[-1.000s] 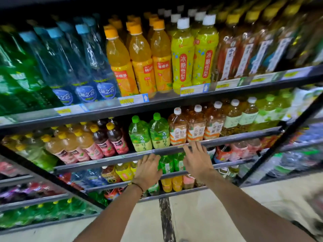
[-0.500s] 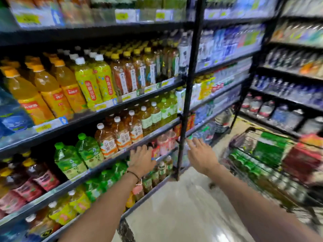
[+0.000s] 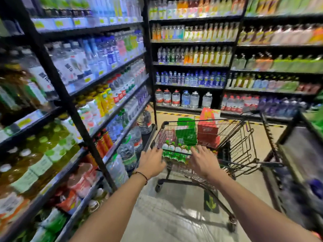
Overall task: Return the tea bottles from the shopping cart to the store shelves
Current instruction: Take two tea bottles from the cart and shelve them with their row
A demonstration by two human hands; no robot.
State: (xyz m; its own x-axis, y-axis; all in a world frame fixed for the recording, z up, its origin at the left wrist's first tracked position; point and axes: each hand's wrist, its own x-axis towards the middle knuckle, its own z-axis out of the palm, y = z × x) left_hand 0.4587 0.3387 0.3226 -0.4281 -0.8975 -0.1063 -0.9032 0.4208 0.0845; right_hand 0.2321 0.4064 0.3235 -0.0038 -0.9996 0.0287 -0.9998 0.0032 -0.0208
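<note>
The left shelf unit point(image 3: 108, 71) runs down the aisle, its tiers packed with drinks: blurred yellow-green bottles with pale labels nearest the camera, clear and blue water bottles further along. A black upright post point(image 3: 70, 109) slants across its front. Big water jugs point(image 3: 127, 152) on the lower tiers stand just beside the left flank of the shopping cart point(image 3: 230, 120), so the gap on that side is narrow. The left hand point(image 3: 152, 163), with a dark cord bracelet point(image 3: 141, 174) at the wrist, reaches forward with fingers straight and loosely apart. It holds nothing, and its tips are at the cart's near left corner; whether they touch the rim cannot be told. The tea bottles point(image 3: 174, 151) stand in a tight row at the near end of the wire basket, with green labels and pale tops, between the two hands. Behind them in the basket a green pack point(image 3: 186, 135) and a red bag point(image 3: 208, 131) stand upright. The right hand point(image 3: 204, 162) hovers over the near right part of the basket with fingers spread, gripping nothing, just beside the bottles. Beyond the cart, a back wall of shelves point(image 3: 192, 64) closes the aisle, with large water bottles point(image 3: 185, 98) on its lowest tier and a striped tape line point(image 3: 174, 114) on the floor before it. A green arrow mark point(image 3: 211, 203) lies on the glossy floor under the cart. At far right a dark, blurred shelf unit point(image 3: 304, 154) stands near the cart's right side.
</note>
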